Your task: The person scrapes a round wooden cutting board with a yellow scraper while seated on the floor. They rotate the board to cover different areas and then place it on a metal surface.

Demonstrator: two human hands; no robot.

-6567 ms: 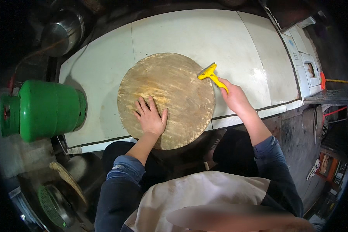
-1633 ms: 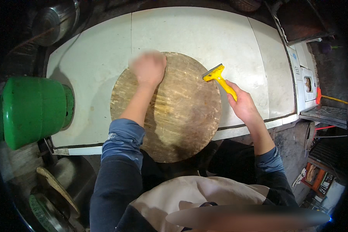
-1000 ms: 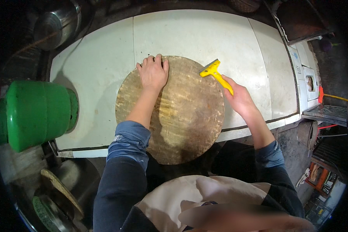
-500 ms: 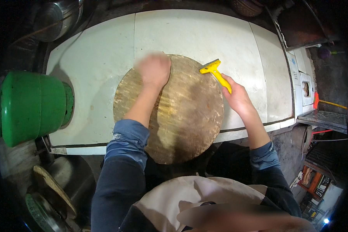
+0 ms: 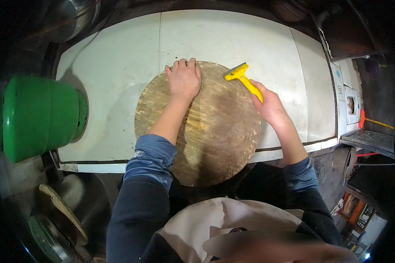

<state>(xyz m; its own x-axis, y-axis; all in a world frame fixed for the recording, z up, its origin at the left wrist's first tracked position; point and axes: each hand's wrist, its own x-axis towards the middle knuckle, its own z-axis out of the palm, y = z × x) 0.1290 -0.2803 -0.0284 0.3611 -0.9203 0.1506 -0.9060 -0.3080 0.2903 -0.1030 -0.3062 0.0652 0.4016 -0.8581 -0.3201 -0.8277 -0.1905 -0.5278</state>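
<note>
A round wooden board (image 5: 224, 131), brown and worn with pale streaks, lies on the white table and overhangs its front edge. My left hand (image 5: 184, 81) rests on the board's far part, fingers spread with their tips at the far rim. My right hand (image 5: 270, 105) is closed around the handle of a yellow scraper (image 5: 241, 76). The scraper's wide head points away to the left, over or just above the board's far right rim; whether the blade touches the wood I cannot tell.
The white table (image 5: 105, 122) has seams in its top. A green gas cylinder (image 5: 39, 118) lies or leans at its left end. A metal pot (image 5: 74, 22) is at the far left. Lower left sit a wooden lid (image 5: 61, 208) and a round green-rimmed container (image 5: 46, 239).
My left hand, blurred earlier at the far left rim, now lies still with spread fingers on the board. The whole view has shifted slightly; my right hand keeps hold of the scraper.
</note>
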